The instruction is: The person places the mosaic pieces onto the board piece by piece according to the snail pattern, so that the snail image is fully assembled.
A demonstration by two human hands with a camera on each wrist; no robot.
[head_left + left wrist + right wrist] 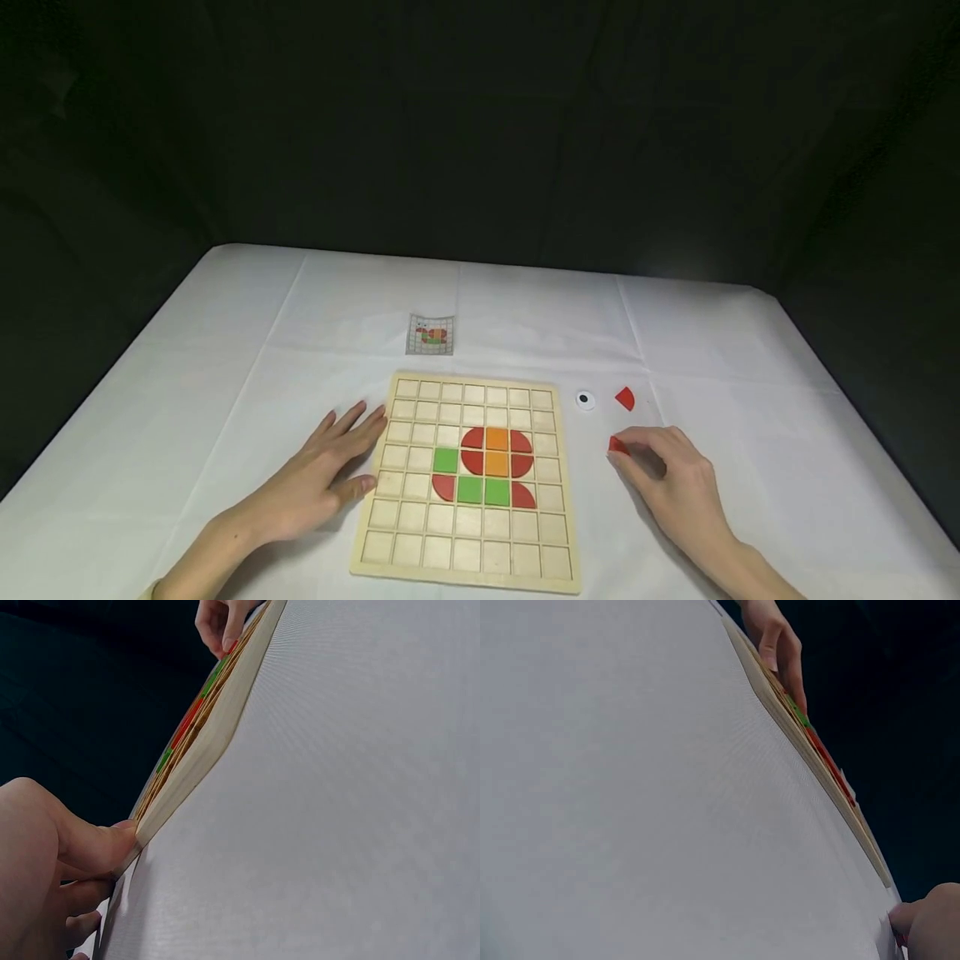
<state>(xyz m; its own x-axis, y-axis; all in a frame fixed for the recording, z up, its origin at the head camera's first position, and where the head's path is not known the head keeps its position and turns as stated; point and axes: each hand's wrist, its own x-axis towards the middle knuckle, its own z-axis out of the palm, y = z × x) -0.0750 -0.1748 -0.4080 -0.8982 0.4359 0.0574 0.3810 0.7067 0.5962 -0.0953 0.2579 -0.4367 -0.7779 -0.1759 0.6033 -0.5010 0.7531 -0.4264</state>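
Note:
My right hand [671, 479] pinches a small red piece [618, 445] between thumb and fingers, close over the table to the right of a wooden grid board [438, 550]. With fingers spread, my left hand [307, 479] rests at the board's left edge, its thumb and fingertips touching the rim. In the left wrist view the thumb [101, 844] lies against the board's side. Set in the grid are green squares [470, 490], orange squares [497, 439] and red quarter-circle pieces [522, 497]. The right wrist view shows only part of the right hand [934, 922] at its lower right corner.
Above the right hand lie a loose red quarter-circle piece [626, 399] and a white disc with a black dot [585, 401]. Beyond the board's far edge is a small picture card [430, 335] showing a similar pattern. A white cloth [187, 367] covers the table; dark curtains hang behind.

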